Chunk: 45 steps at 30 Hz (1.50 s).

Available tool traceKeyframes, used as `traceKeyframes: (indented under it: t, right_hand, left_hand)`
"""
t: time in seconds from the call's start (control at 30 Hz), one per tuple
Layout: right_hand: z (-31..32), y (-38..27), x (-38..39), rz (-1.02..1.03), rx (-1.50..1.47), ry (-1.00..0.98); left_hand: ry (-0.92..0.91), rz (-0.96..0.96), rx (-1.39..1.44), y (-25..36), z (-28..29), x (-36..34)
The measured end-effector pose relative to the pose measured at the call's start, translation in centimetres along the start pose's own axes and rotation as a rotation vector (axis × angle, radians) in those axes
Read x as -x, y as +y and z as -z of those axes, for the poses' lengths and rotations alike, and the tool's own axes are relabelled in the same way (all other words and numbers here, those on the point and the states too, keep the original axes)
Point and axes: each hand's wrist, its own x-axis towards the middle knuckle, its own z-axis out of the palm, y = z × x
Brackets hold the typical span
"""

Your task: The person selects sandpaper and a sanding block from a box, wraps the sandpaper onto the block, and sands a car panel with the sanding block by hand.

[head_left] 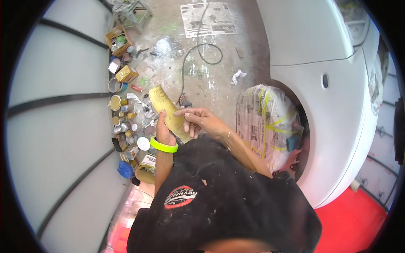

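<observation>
Two hands meet on one yellow sheet (168,107), held up over the floor (228,90), its long axis running from 11 o'clock to 5 o'clock. From the left hand (165,130) it lies toward 1 o'clock; that hand appears to pinch its near-left edge, thumb on the face, other fingers hidden beneath. From the right hand (204,121) the sheet lies toward 10 o'clock: index finger out across its middle, other fingers curled by the 5 o'clock end, whether gripping I cannot tell. Neither hand is clearly nearer.
</observation>
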Motion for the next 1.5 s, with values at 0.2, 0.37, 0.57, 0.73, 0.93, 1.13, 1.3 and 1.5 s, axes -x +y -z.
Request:
traceKeyframes:
  t: [0.2, 0.37, 0.57, 0.73, 0.93, 1.13, 1.3, 1.5]
  right_hand:
    - [3.9, -4.4, -4.2, -0.006, 0.032, 0.039]
    - [9.2, -7.6, -7.6, 0.143, 0.259, 0.350]
    - [15.8, -9.8, -6.6, 0.201, 0.250, 0.711]
    - [24.8, -5.5, -7.4, 0.102, 0.181, 0.910]
    - [36.8, -2.8, -12.2, -0.058, 0.485, 1.024]
    - [53.6, 2.7, -20.1, -0.247, 0.701, 1.032]
    - [65.7, 4.9, -28.4, -0.498, 0.846, 0.978]
    - [81.9, 5.6, -40.4, -0.494, 1.002, 1.039]
  left_hand:
    - [0.148, 0.029, -0.259, 5.7, 0.4, -7.1]
    - [0.112, 0.097, -0.523, 11.9, -5.0, -14.7]
    - [-0.089, 0.165, -0.663, 11.1, -11.6, -24.5]
    - [-0.109, 0.344, -0.508, 5.2, -16.5, -30.9]
    - [0.100, 0.398, -0.446, -3.9, -15.9, -37.9]
    - [0.154, 0.407, -0.576, -11.6, -16.2, -46.6]
    - [0.305, 0.478, -0.557, -17.9, -12.5, -54.7]
    - [0.407, 0.471, -0.532, -24.3, -8.1, -64.7]
